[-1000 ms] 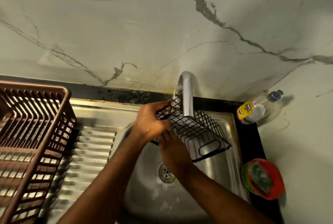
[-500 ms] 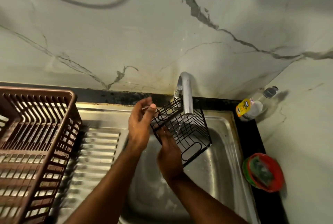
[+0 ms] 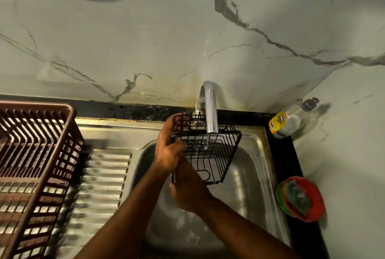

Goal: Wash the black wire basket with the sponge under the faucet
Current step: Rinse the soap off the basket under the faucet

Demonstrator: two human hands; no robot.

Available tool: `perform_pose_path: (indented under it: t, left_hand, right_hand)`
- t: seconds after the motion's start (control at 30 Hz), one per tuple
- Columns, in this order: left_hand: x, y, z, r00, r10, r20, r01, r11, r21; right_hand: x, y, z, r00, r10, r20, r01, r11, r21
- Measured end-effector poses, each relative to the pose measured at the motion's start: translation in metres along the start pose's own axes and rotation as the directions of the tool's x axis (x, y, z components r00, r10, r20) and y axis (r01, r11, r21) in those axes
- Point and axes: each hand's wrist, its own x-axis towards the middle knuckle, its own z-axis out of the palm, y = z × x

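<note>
- Gripping the basket's (image 3: 210,150) near left edge, the right hand (image 3: 187,192) curls low over the sink (image 3: 250,186).
- Left hand (image 3: 168,150) grips the basket's left rim, fingers hooked over the wire.
- Basket hangs tilted under the faucet (image 3: 210,111), a thin stream falling through it.
- Sponge (image 3: 298,198) lies in a red bowl (image 3: 312,215) on the table at right.
- Bottle (image 3: 289,121) stands in the far corner.

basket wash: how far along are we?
Done: black wire basket is in the sink, under the faucet, with water running. In hand: left hand grips its left rim and right hand holds its lower corner, rinsing. Left: no sponge shows in either grip; a scrub pad sits in the red bowl, so scrubbing may remain.
</note>
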Motion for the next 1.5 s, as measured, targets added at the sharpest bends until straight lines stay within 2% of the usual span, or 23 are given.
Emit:
perform_pose_path:
  t: [0.03,0.07,0.17,0.3,0.33,0.4,0.53,0.57,0.7,0.77,0.83,0.9,0.97,1.07,1.17,1.23,1.37,1.43,1.5]
  left_hand:
    - [0.005,0.003,0.000,0.999,0.036,-0.014,-0.036,0.999,-0.015]
    - [0.010,0.006,0.001,0.997,0.075,-0.014,-0.075,0.997,-0.011]
    - [0.015,0.005,0.003,0.992,0.122,0.000,-0.122,0.992,-0.021]
    - [0.016,-0.002,-0.004,0.993,0.101,-0.059,-0.103,0.994,-0.029]
    - [0.018,-0.002,-0.005,0.989,0.125,-0.072,-0.128,0.991,-0.030]
    - [0.020,0.000,-0.005,0.981,0.173,-0.088,-0.177,0.984,-0.038]
    - [0.022,0.004,0.004,0.974,0.203,-0.097,-0.206,0.978,-0.018]
    - [0.020,0.005,0.009,0.974,0.209,-0.090,-0.212,0.977,-0.031]
    - [0.015,0.002,0.013,0.982,0.180,-0.050,-0.182,0.982,-0.056]
    - [0.011,0.000,0.009,0.979,0.203,-0.035,-0.203,0.979,-0.001]
    - [0.009,0.004,0.007,0.971,0.236,-0.026,-0.236,0.972,-0.015]
    - [0.009,0.010,0.009,0.963,0.268,-0.025,-0.269,0.962,-0.049]
    - [0.009,0.012,0.015,0.963,0.269,-0.035,-0.271,0.959,-0.084]
    - [0.004,0.011,0.020,0.968,0.249,-0.041,-0.252,0.964,-0.088]
    - [-0.002,0.004,0.022,0.977,0.208,-0.050,-0.211,0.975,-0.067]
    - [-0.004,0.001,0.020,0.979,0.176,-0.106,-0.183,0.981,-0.064]
    - [0.004,-0.001,0.014,0.983,0.128,-0.134,-0.136,0.990,-0.048]
    - [0.005,0.001,0.014,0.985,0.129,-0.111,-0.133,0.991,-0.029]
    - [0.005,0.001,0.015,0.990,0.105,-0.099,-0.109,0.994,-0.030]
  right_hand:
    - [-0.013,0.016,0.008,0.996,-0.038,0.081,0.043,0.997,-0.063]
    - [-0.026,0.030,0.017,0.989,-0.069,0.129,0.094,0.975,-0.203]
    - [-0.054,0.058,0.037,0.973,-0.008,0.230,0.130,0.844,-0.520]
    - [-0.054,0.081,0.009,0.991,0.080,0.109,-0.003,0.820,-0.572]
    - [-0.052,0.086,-0.003,0.993,0.111,0.034,-0.069,0.800,-0.597]
    - [-0.049,0.094,-0.015,0.986,0.166,-0.028,-0.143,0.744,-0.653]
    - [-0.032,0.068,0.009,0.921,0.380,-0.089,-0.363,0.753,-0.549]
    - [-0.026,0.059,0.018,0.922,0.383,-0.060,-0.355,0.771,-0.528]
    - [-0.014,0.044,0.040,0.939,0.247,0.240,-0.059,0.801,-0.595]
    - [-0.011,0.060,0.031,0.940,0.190,0.285,0.017,0.805,-0.593]
    - [-0.014,0.079,0.014,0.952,0.167,0.257,0.032,0.780,-0.625]
    - [-0.017,0.085,0.002,0.962,0.223,0.157,-0.068,0.754,-0.654]
    - [-0.020,0.079,0.000,0.942,0.330,0.064,-0.206,0.717,-0.665]
    - [-0.025,0.068,0.013,0.874,0.484,0.034,-0.343,0.667,-0.661]
    - [-0.025,0.061,0.034,0.861,0.509,-0.013,-0.400,0.659,-0.637]
    - [-0.022,0.057,0.048,0.896,0.442,0.043,-0.327,0.722,-0.610]
    - [-0.017,0.057,0.044,0.951,0.208,0.229,-0.036,0.810,-0.586]
    - [-0.019,0.070,0.034,0.943,0.038,0.330,0.163,0.812,-0.561]
    - [-0.021,0.084,0.017,0.931,-0.033,0.362,0.239,0.805,-0.543]
